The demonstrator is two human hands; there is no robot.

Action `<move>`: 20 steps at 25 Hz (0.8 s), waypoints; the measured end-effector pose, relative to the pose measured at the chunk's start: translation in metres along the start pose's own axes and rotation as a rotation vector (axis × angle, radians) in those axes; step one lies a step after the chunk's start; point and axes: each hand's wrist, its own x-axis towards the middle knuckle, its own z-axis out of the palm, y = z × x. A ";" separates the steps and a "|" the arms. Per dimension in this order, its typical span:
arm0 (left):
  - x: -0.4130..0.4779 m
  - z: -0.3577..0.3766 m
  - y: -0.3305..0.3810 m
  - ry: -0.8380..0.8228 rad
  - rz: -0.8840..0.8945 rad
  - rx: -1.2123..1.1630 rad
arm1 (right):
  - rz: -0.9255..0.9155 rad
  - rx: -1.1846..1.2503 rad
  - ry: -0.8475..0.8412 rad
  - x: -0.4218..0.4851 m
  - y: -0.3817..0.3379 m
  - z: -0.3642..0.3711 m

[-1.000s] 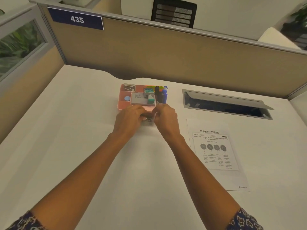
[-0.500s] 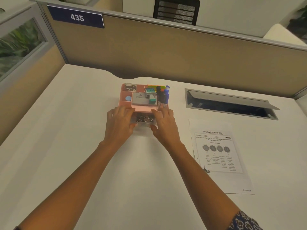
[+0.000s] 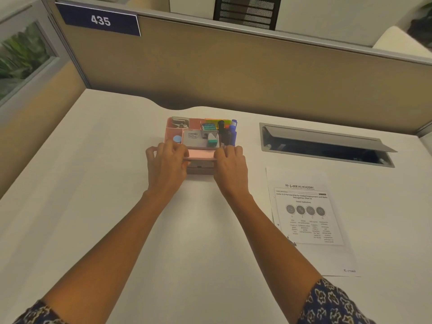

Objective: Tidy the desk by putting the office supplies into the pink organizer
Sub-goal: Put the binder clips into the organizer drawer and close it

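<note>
The pink organizer stands at the middle of the white desk. It holds a grey "camlin" box, a green eraser, a blue round piece, a metal item and black and blue markers. At its front, a clear drawer sticks out only a little under the pink ledge. My left hand grips the drawer's left side, with its fingers curled onto the organizer's front corner. My right hand grips its right side. What lies in the drawer is hidden.
A printed sheet lies on the desk to the right of my right arm. Behind it is an open cable hatch sunk into the desk. A tan partition with a "435" sign closes the back, and another partition runs along the left.
The drawer, pulled out with binder clips showing half a second ago, has slid back almost fully under the organizer. Both hands moved forward with it.
</note>
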 end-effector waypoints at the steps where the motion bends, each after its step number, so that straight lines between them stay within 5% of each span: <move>1: 0.000 0.001 0.000 0.007 0.001 0.005 | 0.000 -0.002 -0.002 0.000 0.000 0.001; 20: -0.025 0.035 -0.004 0.086 -0.028 0.120 | 0.053 0.040 0.122 -0.016 0.000 0.026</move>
